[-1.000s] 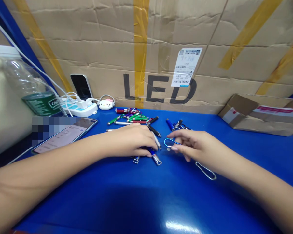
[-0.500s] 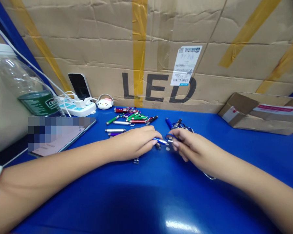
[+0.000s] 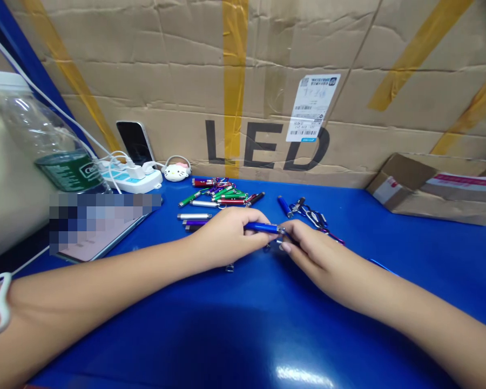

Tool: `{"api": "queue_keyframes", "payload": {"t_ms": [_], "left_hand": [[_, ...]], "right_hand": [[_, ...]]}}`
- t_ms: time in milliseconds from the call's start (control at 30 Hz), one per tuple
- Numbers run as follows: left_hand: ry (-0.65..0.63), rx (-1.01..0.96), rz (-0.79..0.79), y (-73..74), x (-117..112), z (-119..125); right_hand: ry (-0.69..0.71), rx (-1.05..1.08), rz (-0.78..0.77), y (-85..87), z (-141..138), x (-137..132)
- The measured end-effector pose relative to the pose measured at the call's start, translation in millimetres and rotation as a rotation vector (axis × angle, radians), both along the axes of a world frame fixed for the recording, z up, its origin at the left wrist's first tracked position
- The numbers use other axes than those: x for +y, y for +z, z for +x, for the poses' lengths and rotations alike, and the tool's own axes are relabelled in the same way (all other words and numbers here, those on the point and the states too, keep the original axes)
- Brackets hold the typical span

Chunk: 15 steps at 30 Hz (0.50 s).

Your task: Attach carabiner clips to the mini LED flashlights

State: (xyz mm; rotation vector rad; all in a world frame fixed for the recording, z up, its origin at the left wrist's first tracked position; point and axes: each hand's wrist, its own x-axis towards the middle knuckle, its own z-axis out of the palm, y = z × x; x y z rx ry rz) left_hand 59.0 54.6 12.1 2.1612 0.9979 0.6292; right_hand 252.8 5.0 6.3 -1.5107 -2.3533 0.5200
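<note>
My left hand [image 3: 230, 235] is closed around a small blue keychain flashlight [image 3: 262, 227], held level just above the blue table [image 3: 243, 324]. My right hand [image 3: 308, 248] meets the flashlight's right end with pinched fingers; the clip it held is hidden under them. A pile of coloured mini flashlights [image 3: 221, 193] lies behind my left hand. Another blue flashlight [image 3: 284, 206] and a cluster of metal clips [image 3: 311, 215] lie behind my right hand.
A phone [image 3: 105, 227] lies at the left beside a plastic bottle [image 3: 52, 146], a power strip [image 3: 133, 178] and a standing phone [image 3: 132, 143]. A large "LED" cardboard wall [image 3: 267, 108] closes the back. A small cardboard box [image 3: 433, 189] sits at the right.
My left hand picked a blue flashlight off the table and raised it. My right hand brought the blue clip in to the flashlight's end; both hands now touch.
</note>
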Motion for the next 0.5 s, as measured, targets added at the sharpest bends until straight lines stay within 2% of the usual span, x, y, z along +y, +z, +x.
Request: {"api": "queue_keyframes", "payload": {"t_ms": [167,300,500], "left_hand": [[0.05,-0.01,-0.07,1.3,-4.9,2.4],[0.022,0.025,-0.038,1.1,-4.2,2.5],[0.01,0.034,0.147,-0.3,-2.7,-4.3]], "right_hand": [[-0.079,-0.305,0.082,1.6,-6.3,1.1],[-0.103,-0.506,0.095,3.8,-8.3,1.6],[-0.155,-0.406,0.209,5.2,3.3,6.6]]}}
